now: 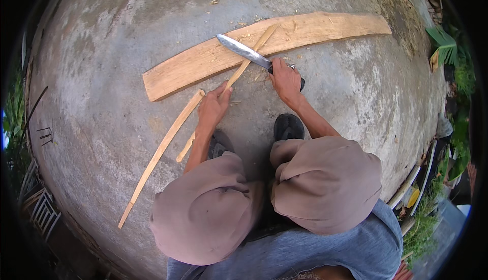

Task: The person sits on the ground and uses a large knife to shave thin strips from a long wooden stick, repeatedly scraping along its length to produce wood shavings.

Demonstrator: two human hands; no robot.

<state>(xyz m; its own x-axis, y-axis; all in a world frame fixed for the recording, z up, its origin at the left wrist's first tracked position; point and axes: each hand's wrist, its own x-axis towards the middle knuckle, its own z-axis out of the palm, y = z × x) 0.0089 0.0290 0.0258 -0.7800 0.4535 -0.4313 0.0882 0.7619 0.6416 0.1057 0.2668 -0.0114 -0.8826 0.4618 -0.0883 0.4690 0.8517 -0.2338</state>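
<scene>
My right hand (286,81) is closed round the dark handle of a large knife (244,51). The blade points up and to the left and crosses a thin wooden strip (262,38). That strip is gripped near its middle by my left hand (214,106); its far end rests over a broad wooden plank (325,28), and its near end shows below my left wrist. Wood shavings are scattered on the plank and around it. Left of my left hand, a second wooden strip (160,150) lies on the concrete.
My shoes (288,127) stand on the concrete floor (101,87) just behind my hands. Several dark rods (46,136) lie at the left edge, with a pale rack (44,211) below them. Green plants (445,46) and pale poles (406,186) line the right side.
</scene>
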